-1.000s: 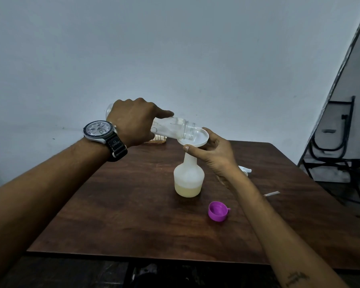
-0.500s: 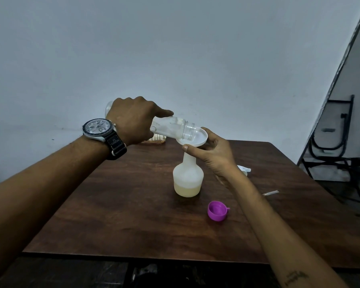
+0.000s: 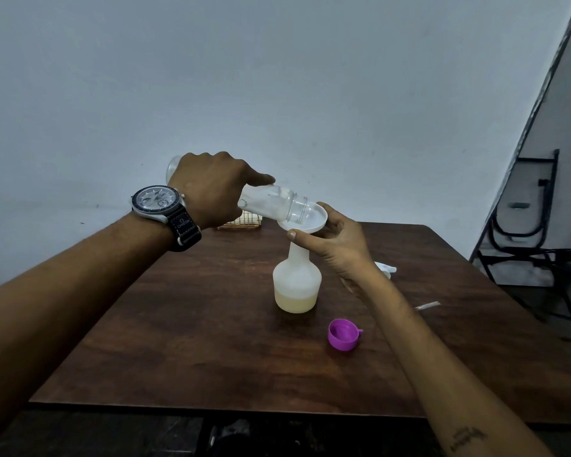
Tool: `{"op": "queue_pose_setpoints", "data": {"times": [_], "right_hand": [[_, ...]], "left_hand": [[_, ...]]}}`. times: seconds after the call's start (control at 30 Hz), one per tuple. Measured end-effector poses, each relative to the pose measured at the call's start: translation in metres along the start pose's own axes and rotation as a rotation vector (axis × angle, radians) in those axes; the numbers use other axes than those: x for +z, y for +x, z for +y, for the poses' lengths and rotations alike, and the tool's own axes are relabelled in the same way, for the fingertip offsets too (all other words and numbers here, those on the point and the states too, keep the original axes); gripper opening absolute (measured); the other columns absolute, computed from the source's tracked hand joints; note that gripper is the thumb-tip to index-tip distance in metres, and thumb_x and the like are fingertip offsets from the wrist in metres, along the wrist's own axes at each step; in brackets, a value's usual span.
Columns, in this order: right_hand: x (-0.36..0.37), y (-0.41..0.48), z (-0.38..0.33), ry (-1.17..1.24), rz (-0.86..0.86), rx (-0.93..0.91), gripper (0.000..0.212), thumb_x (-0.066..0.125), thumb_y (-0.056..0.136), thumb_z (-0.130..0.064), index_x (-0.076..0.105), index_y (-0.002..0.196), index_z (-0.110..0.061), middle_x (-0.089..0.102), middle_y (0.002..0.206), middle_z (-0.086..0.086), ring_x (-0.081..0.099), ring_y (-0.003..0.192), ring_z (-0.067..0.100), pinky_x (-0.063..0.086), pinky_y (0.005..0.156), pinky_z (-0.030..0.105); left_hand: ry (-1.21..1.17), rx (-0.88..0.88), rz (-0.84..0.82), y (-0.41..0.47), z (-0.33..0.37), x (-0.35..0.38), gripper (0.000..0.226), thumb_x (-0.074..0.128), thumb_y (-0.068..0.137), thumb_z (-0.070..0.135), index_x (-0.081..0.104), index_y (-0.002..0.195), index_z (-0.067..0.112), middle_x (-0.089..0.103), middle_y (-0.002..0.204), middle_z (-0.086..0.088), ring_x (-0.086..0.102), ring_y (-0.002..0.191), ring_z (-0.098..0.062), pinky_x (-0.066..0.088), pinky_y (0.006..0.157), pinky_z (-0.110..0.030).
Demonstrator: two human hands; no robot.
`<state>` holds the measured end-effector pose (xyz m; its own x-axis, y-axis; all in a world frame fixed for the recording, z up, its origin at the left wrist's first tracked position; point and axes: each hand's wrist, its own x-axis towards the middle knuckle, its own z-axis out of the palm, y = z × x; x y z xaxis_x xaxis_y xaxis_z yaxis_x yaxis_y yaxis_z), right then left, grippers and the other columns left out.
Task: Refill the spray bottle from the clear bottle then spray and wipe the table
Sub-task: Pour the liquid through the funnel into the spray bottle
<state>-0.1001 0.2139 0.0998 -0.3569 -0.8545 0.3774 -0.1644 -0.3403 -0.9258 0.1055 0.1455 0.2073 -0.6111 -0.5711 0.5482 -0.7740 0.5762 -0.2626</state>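
Refill under way: my left hand (image 3: 211, 189) grips clear bottle (image 3: 271, 202), tipped into funnel (image 3: 310, 221); right hand (image 3: 340, 245) holds funnel atop spray bottle (image 3: 296, 282), mid-table (image 3: 178, 324), low in liquid; spraying, wiping not yet done.

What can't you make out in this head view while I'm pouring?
Head view only:
- Clear bottle: left hand covers its middle; remaining liquid or flow unclear.
- Funnel stem: behind the right hand's thumb; seating in the spray bottle unseen.
- White sprayer part: mostly behind the right forearm.
- Yellowish item at the far table edge: behind the left hand, unidentifiable.
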Motion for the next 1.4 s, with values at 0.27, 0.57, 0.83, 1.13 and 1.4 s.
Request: {"op": "queue_pose_setpoints", "data": {"times": [0.27, 0.57, 0.83, 1.13, 1.4], "right_hand": [[-0.001, -0.001, 0.000, -0.022, 0.004, -0.012, 0.042, 0.091, 0.074, -0.006, 0.074, 0.111, -0.014, 0.079, 0.109, 0.004, 0.073, 0.099, 0.012, 0.060, 0.090, 0.034], [-0.001, -0.003, -0.003, -0.036, -0.016, -0.035, 0.035, 0.089, 0.075, -0.002, 0.072, 0.096, -0.025, 0.076, 0.092, -0.011, 0.071, 0.089, 0.003, 0.060, 0.091, 0.035], [-0.001, -0.003, -0.003, -0.050, -0.011, -0.031, 0.037, 0.090, 0.075, -0.005, 0.073, 0.106, -0.016, 0.078, 0.104, 0.002, 0.072, 0.095, 0.007, 0.059, 0.093, 0.037], [0.001, -0.007, -0.009, -0.051, -0.013, -0.032, 0.033, 0.090, 0.076, -0.005, 0.069, 0.094, -0.025, 0.077, 0.095, -0.004, 0.070, 0.087, 0.002, 0.060, 0.090, 0.036], [0.002, -0.007, -0.009, -0.006, 0.006, -0.008, 0.046, 0.092, 0.075, -0.009, 0.064, 0.101, -0.034, 0.073, 0.106, -0.014, 0.070, 0.098, 0.000, 0.059, 0.098, 0.037]], "left_hand": [[0.017, 0.004, 0.024, 0.002, 0.002, -0.002, 0.063, 0.063, 0.089, 0.027, 0.045, 0.138, 0.060, 0.071, 0.102, 0.004, 0.067, 0.085, -0.026, 0.028, 0.055, -0.027], [0.024, 0.046, 0.064, 0.007, 0.004, 0.002, 0.067, 0.060, 0.089, 0.018, 0.044, 0.139, 0.060, 0.072, 0.109, 0.008, 0.066, 0.101, -0.023, 0.036, 0.068, -0.032], [0.071, 0.103, 0.078, 0.009, 0.010, -0.002, 0.071, 0.057, 0.089, 0.009, 0.044, 0.142, 0.055, 0.069, 0.124, 0.008, 0.060, 0.112, -0.027, 0.038, 0.077, -0.032], [0.160, 0.275, 0.059, 0.021, 0.009, 0.004, 0.066, 0.049, 0.092, 0.007, 0.046, 0.145, 0.046, 0.065, 0.131, 0.012, 0.056, 0.123, -0.022, 0.024, 0.119, -0.041], [0.314, 0.436, 0.093, 0.032, 0.016, 0.001, 0.060, 0.045, 0.093, 0.006, 0.053, 0.140, 0.043, 0.067, 0.125, 0.008, 0.058, 0.117, -0.028, 0.026, 0.116, -0.045]]}}
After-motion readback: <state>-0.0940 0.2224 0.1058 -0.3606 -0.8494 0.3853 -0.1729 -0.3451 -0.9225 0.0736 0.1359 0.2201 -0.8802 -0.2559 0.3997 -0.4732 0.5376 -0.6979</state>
